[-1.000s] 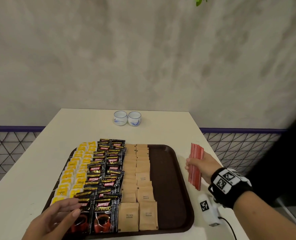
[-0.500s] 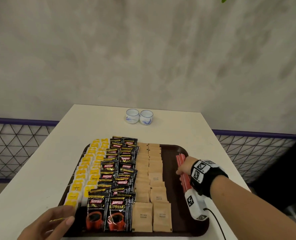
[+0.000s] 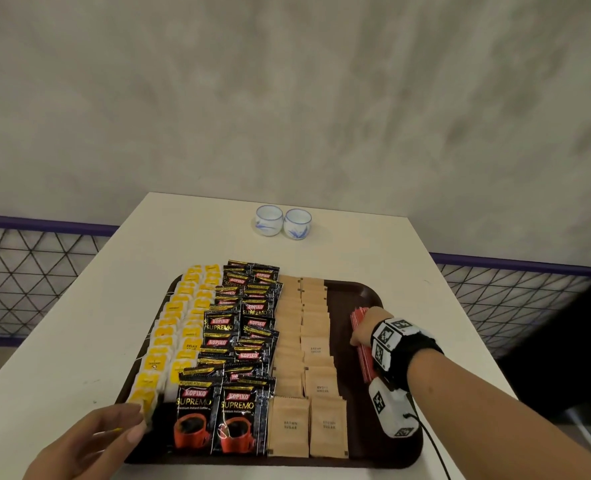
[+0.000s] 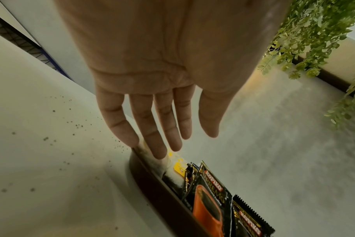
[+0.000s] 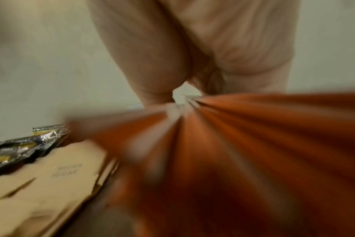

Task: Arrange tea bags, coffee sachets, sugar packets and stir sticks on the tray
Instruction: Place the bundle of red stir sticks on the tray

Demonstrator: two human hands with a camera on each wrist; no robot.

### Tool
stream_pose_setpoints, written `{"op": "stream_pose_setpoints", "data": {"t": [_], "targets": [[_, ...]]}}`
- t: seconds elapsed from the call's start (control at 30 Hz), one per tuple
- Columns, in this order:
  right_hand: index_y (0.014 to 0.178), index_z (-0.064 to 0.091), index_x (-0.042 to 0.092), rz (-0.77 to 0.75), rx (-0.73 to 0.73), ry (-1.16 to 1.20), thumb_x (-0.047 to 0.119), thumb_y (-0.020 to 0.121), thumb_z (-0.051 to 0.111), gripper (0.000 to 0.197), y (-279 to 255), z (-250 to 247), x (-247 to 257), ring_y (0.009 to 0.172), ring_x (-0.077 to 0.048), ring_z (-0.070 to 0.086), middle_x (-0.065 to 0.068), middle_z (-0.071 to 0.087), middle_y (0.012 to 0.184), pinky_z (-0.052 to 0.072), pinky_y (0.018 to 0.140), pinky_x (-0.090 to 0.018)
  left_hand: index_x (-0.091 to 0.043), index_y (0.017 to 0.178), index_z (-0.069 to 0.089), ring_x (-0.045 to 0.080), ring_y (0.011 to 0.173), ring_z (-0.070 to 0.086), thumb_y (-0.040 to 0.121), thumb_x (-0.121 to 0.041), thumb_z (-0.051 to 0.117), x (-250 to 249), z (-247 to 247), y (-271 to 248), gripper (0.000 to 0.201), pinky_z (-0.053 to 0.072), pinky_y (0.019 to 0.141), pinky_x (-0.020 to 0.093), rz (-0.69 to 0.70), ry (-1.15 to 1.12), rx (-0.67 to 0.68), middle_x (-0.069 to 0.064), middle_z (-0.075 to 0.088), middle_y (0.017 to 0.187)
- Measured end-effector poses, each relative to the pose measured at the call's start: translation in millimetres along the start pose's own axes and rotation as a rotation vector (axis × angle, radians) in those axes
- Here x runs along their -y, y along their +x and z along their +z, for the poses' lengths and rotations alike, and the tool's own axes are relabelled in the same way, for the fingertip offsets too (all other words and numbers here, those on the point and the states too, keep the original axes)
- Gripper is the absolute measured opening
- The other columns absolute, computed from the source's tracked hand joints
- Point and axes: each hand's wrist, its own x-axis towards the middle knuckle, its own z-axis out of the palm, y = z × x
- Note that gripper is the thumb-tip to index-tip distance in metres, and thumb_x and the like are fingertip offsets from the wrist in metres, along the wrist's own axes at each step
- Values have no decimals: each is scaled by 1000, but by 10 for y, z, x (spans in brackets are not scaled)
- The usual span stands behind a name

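A dark brown tray (image 3: 349, 296) lies on the white table. It holds rows of yellow-tagged tea bags (image 3: 180, 327), black Kopiko coffee sachets (image 3: 245, 327) and brown sugar packets (image 3: 308, 341). My right hand (image 3: 365, 327) grips a bundle of red stir sticks (image 3: 365, 362) low over the tray's right strip, beside the sugar; the sticks (image 5: 253, 152) fill the right wrist view as a red blur. My left hand (image 3: 114, 434) lies flat with straight fingers (image 4: 158, 144) at the tray's near-left corner, touching the nearest tea bag (image 4: 172, 157).
Two small white cups with blue markings (image 3: 283, 223) stand at the far end of the table (image 3: 62, 341). A grey wall is behind, with wire-mesh railings at both sides. Green hanging foliage (image 4: 318, 40) shows in the left wrist view.
My right hand has carried the red stir sticks from the table right of the tray onto the tray's right strip and lowered them. My left hand stays at the near-left corner.
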Motion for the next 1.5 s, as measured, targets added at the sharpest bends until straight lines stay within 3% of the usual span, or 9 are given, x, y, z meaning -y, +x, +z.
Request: {"op": "stream_pose_setpoints", "data": {"t": [0.27, 0.43, 0.6, 0.73, 0.83, 1.0, 1.2, 1.33, 1.5], "targets": [[120, 56, 2, -10, -21, -4, 31, 84, 70, 48, -53, 4, 20, 111, -22, 61, -10, 62, 122, 48, 87, -26, -30, 81, 73, 24, 89, 70, 72, -11, 74, 241, -114, 68, 21, 57, 75, 22, 159, 14, -63, -3, 74, 91], [112, 61, 4, -9, -15, 12, 32, 83, 71, 42, -65, 1, -19, 103, -22, 64, -9, 66, 113, 46, 75, -23, -32, 87, 72, 8, 87, 71, 43, -82, 67, 321, -213, 116, 67, 51, 70, 5, 131, -43, -13, -12, 73, 94], [70, 54, 14, -3, -55, 22, 25, 83, 67, 22, -90, -51, -41, 57, -10, 48, 2, 52, 68, 38, 48, -19, -38, 87, 71, 19, 88, 71, 54, -68, 75, 345, -234, 156, 45, 52, 72, 6, 157, -70, -45, -11, 71, 97], [116, 62, 0, -16, -45, 19, 22, 86, 65, 38, -159, -125, -64, 101, -21, 66, -9, 69, 112, 54, 78, -28, -34, 86, 72, 17, 88, 70, 31, -89, 63, 369, -241, 164, 78, 52, 72, 7, 82, -73, 0, -13, 71, 98], [116, 62, 0, -10, -48, 47, 23, 85, 65, 38, -165, -147, -101, 103, -22, 66, -11, 68, 114, 52, 78, -27, -32, 84, 73, 19, 92, 68, 32, -83, 71, 353, -268, 120, 73, 53, 71, 8, 93, -22, 18, -9, 72, 96], [109, 60, 0, -2, -35, 160, 26, 84, 67, 36, -164, -206, -153, 81, -22, 59, -9, 61, 93, 52, 70, -28, -2, 99, 70, 27, 109, 54, 42, -7, 85, 444, -490, 190, 59, 53, 56, 19, -95, -101, 340, 10, 64, 110], [110, 57, 0, 2, -25, 339, 32, 85, 69, 43, -150, -510, -386, 86, -27, 66, -15, 65, 99, 60, 73, -42, -24, 90, 70, 36, 99, 61, 56, -37, 87, 700, -345, 375, 41, 56, 66, 17, 48, -133, -4, -4, 72, 90], [108, 57, 2, 12, -22, 365, 29, 86, 69, 38, -186, -728, -606, 77, -27, 65, -14, 65, 94, 61, 70, -42, -40, 81, 71, 23, 89, 66, 76, 10, 67, 948, -455, 478, 51, 51, 67, 4, 110, -81, -70, -12, 73, 79], [111, 58, 4, 22, -14, 290, 30, 88, 66, 36, -152, -810, -796, 78, -24, 64, -12, 65, 95, 60, 72, -41, -49, 84, 68, -18, 76, 62, 79, -9, 71, 1466, -783, 816, 40, 49, 67, 1, -20, -153, -98, -31, 69, 80]]}}
